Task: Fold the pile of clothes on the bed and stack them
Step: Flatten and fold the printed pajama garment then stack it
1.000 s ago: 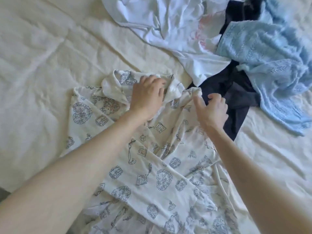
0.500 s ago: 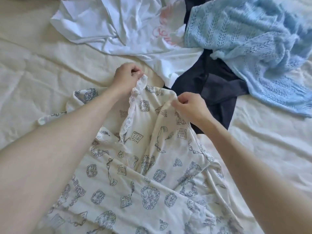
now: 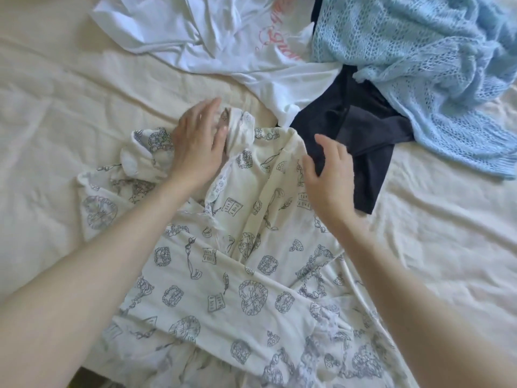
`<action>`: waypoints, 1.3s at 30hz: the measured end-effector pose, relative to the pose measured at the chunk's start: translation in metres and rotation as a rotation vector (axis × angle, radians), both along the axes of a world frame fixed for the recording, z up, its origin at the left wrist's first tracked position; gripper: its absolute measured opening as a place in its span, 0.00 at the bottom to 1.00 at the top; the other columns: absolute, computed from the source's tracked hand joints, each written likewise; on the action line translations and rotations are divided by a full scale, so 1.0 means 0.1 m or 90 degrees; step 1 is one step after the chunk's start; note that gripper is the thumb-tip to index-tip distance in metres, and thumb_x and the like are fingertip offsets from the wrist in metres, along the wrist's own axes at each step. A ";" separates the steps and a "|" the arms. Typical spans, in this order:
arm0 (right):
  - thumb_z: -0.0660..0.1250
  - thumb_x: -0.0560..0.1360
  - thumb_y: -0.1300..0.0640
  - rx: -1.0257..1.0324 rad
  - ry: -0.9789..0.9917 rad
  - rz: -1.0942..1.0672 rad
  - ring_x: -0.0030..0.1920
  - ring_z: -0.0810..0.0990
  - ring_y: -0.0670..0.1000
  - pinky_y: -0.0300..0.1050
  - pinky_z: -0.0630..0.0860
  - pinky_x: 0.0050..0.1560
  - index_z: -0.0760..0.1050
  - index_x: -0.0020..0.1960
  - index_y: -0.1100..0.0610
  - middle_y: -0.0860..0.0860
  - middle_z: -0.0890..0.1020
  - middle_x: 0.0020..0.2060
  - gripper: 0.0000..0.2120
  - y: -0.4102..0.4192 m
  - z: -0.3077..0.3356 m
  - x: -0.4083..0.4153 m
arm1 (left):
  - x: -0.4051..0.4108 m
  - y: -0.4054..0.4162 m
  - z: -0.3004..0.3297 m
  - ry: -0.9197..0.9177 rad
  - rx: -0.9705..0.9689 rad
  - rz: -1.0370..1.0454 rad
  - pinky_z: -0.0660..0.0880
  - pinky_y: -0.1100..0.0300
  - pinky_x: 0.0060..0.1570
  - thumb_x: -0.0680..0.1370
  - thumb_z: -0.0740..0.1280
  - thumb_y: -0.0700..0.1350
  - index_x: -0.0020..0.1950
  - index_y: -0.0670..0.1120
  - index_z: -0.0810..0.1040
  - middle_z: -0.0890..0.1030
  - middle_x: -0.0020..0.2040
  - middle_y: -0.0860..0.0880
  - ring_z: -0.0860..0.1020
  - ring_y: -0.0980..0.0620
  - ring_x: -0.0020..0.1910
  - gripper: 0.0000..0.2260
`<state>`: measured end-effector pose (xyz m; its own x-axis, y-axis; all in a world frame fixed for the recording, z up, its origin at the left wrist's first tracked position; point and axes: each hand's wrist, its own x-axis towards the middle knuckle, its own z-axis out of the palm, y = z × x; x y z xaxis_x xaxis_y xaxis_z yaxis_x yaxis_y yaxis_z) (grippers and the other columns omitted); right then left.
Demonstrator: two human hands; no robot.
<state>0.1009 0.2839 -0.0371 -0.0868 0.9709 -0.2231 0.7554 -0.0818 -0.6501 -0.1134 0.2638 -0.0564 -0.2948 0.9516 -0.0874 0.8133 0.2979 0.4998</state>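
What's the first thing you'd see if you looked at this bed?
Two bare arms reach in from below, the left hand and right hand spread open over a cream printed garment near the middle. Behind it lies a heap: a white shirt, a dark garment and a fluffy blue knit at top right.

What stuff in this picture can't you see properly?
All in the head view:
- Pink writing on the white T-shirt: crumpled folds hide part of it.
- Navy garment: partly buried under the blue knit.
- Printed pyjama top: cut off by the bottom edge.
- Left hand: motion blur on its fingers.
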 end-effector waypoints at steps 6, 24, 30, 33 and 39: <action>0.62 0.79 0.57 0.010 -0.128 0.162 0.76 0.54 0.55 0.60 0.51 0.74 0.64 0.73 0.58 0.56 0.63 0.74 0.23 -1.32 0.07 0.29 | 0.20 -1.83 0.16 0.072 -0.185 -0.057 0.41 0.41 0.72 0.81 0.51 0.49 0.76 0.54 0.45 0.42 0.77 0.48 0.40 0.46 0.75 0.25; 0.50 0.82 0.48 -0.207 -0.318 0.383 0.77 0.44 0.55 0.64 0.45 0.74 0.52 0.76 0.48 0.51 0.46 0.78 0.23 -2.39 -0.10 0.51 | 0.53 -1.28 0.18 0.106 -0.056 -0.002 0.61 0.54 0.64 0.79 0.59 0.39 0.75 0.44 0.60 0.65 0.72 0.43 0.63 0.46 0.69 0.24; 0.50 0.82 0.48 -0.221 -0.293 0.389 0.77 0.43 0.55 0.62 0.41 0.73 0.52 0.77 0.47 0.50 0.45 0.77 0.24 -2.38 -0.12 0.55 | 0.43 -0.76 0.02 0.201 -0.115 -0.134 0.66 0.52 0.54 0.73 0.59 0.32 0.72 0.43 0.63 0.67 0.64 0.40 0.66 0.41 0.61 0.27; 0.51 0.81 0.48 -0.242 -0.293 0.398 0.77 0.44 0.54 0.62 0.43 0.73 0.52 0.76 0.45 0.49 0.45 0.78 0.24 -2.36 -0.11 0.57 | 0.40 -0.83 0.01 0.249 -0.135 -0.171 0.64 0.51 0.55 0.78 0.58 0.42 0.61 0.41 0.73 0.69 0.62 0.42 0.66 0.42 0.61 0.14; 0.55 0.80 0.48 -0.231 -0.283 0.382 0.73 0.59 0.52 0.57 0.60 0.67 0.65 0.70 0.42 0.47 0.58 0.75 0.18 -2.13 -0.06 0.53 | 0.42 -0.36 0.01 0.222 -0.108 -0.192 0.57 0.46 0.65 0.78 0.57 0.44 0.71 0.42 0.63 0.61 0.74 0.44 0.58 0.43 0.72 0.21</action>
<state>0.1537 0.0713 -0.0429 -0.3966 0.6486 -0.6497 0.9179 0.2692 -0.2915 -0.0709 0.2276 -0.0554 -0.0479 0.9798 -0.1942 0.9862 0.0772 0.1465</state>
